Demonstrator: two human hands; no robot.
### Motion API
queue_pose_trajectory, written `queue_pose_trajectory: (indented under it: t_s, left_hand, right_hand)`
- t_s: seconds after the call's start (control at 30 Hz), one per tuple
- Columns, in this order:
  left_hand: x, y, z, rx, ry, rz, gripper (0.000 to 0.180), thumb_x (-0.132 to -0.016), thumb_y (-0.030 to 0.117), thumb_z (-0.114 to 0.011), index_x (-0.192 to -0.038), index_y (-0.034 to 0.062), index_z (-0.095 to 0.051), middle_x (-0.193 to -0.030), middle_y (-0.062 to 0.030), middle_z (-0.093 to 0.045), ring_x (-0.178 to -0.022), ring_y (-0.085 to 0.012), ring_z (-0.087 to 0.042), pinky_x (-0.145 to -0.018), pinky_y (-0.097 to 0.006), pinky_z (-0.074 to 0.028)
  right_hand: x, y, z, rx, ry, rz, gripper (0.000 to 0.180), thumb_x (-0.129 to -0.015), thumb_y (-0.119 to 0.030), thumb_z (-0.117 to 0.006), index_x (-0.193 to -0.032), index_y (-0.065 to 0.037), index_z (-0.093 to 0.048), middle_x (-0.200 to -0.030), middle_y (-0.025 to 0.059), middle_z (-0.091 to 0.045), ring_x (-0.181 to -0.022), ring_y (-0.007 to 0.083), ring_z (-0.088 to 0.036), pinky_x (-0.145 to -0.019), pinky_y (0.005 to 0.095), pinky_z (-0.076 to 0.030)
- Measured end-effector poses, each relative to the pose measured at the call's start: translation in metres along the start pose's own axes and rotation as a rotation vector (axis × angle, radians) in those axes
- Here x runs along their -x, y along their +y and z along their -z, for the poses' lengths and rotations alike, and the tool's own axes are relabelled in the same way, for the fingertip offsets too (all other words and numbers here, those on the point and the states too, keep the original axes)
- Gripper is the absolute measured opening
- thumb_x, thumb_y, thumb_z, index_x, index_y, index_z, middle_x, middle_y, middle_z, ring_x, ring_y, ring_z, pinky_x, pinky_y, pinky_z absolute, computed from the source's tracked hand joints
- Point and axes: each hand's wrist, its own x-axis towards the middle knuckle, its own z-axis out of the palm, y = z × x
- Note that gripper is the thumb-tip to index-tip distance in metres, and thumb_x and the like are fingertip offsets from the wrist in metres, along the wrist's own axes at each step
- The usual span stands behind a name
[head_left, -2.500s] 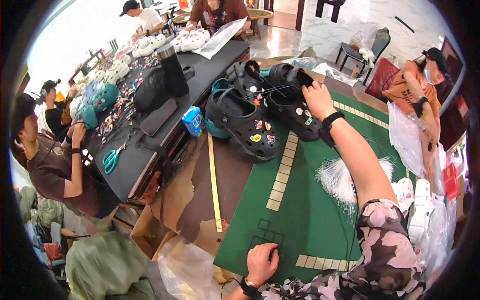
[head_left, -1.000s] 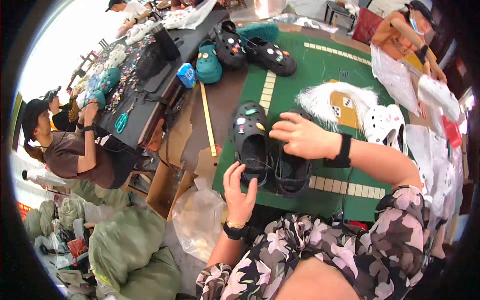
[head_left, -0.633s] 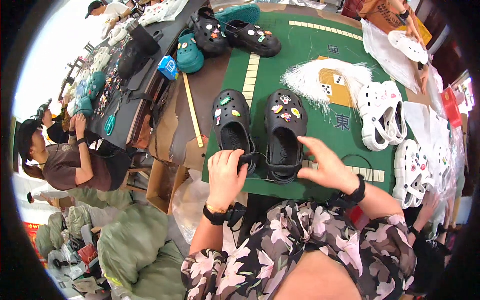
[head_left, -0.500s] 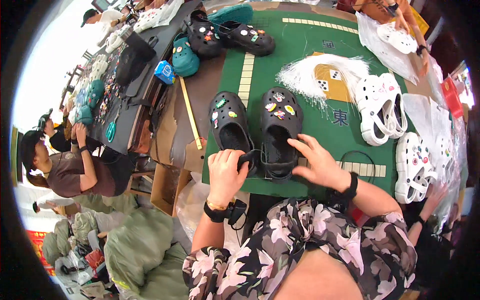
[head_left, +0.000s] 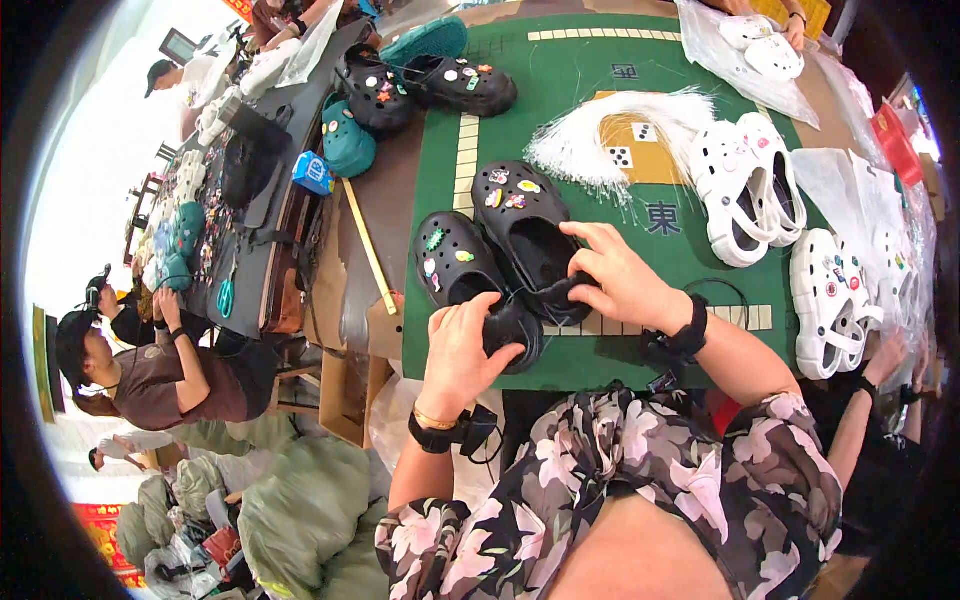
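Two black clogs stand side by side on a green mat (head_left: 620, 365) in front of me, toes pointing away and colourful charms on their tops. My left hand (head_left: 462, 350) pinches the heel end of the left black clog (head_left: 450, 248), thumb and fingers around its back rim. My right hand (head_left: 628, 278) grips the heel strap of the right black clog (head_left: 512, 195), fingers curled over its edge. The clogs touch along their inner sides and tilt to the left. A thin strand seems to run between their heels.
White strands (head_left: 570, 140) lie fanned beyond the clogs. White clogs (head_left: 735, 190) with charms stand at the right, near clear plastic bags. More black clogs (head_left: 465, 85) and a teal clog (head_left: 347, 140) sit far left, by a yellow strip (head_left: 368, 245). Co-workers sit around.
The right clog has swung its toe leftward and come against the left clog. My right hand has closed on its heel strap. The whole view has shifted slightly.
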Motion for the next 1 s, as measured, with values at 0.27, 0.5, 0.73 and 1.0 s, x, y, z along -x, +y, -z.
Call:
queue_pose_trajectory:
  t_s: [0.27, 0.5, 0.73, 1.0]
  left_hand:
    - [-0.015, 0.003, -0.007, 0.021, 0.031, -0.129, 0.058, -0.071, 0.005, -0.073, -0.126, 0.0020, -0.055, -0.133, -0.0197, -0.052, -0.120, -0.0385, -0.053, -0.103, -0.044, -0.043]
    - [-0.037, 0.012, -0.019, -0.016, 0.077, -0.133, 0.037, -0.071, 0.016, -0.083, -0.103, 0.0038, -0.068, -0.108, -0.0130, -0.059, -0.094, -0.0323, -0.059, -0.083, -0.041, -0.049]
    - [-0.036, 0.009, -0.022, 0.051, 0.028, -0.114, 0.029, -0.073, 0.015, -0.082, -0.093, 0.0022, -0.066, -0.098, -0.0117, -0.059, -0.091, -0.0321, -0.060, -0.078, -0.040, -0.049]
    - [-0.024, 0.007, -0.018, -0.002, 0.171, -0.160, 0.026, -0.074, 0.010, -0.079, -0.097, 0.0032, -0.067, -0.109, -0.0112, -0.061, -0.094, -0.0307, -0.060, -0.081, -0.040, -0.050]
  right_hand:
    - [-0.007, -0.001, -0.004, -0.100, 0.013, 0.029, 0.023, -0.083, -0.018, -0.070, -0.090, -0.002, -0.056, -0.134, 0.0212, -0.048, -0.124, 0.0387, -0.044, -0.105, 0.0463, -0.036]
    - [-0.002, 0.032, 0.018, -0.040, 0.139, -0.339, 0.031, -0.085, -0.022, -0.068, -0.108, -0.003, -0.060, -0.111, 0.0147, -0.060, -0.099, 0.0310, -0.062, -0.088, 0.0406, -0.050]
    - [0.015, 0.132, 0.022, 0.405, 0.260, -0.601, 0.021, -0.083, -0.016, -0.065, -0.098, -0.002, -0.063, -0.099, 0.0228, -0.063, -0.088, 0.0392, -0.066, -0.077, 0.0478, -0.053]
    - [0.018, 0.109, 0.023, 0.499, 0.032, -0.652, 0.012, -0.078, -0.011, -0.060, -0.078, -0.001, -0.066, -0.081, 0.0232, -0.066, -0.077, 0.0411, -0.067, -0.071, 0.0498, -0.053]
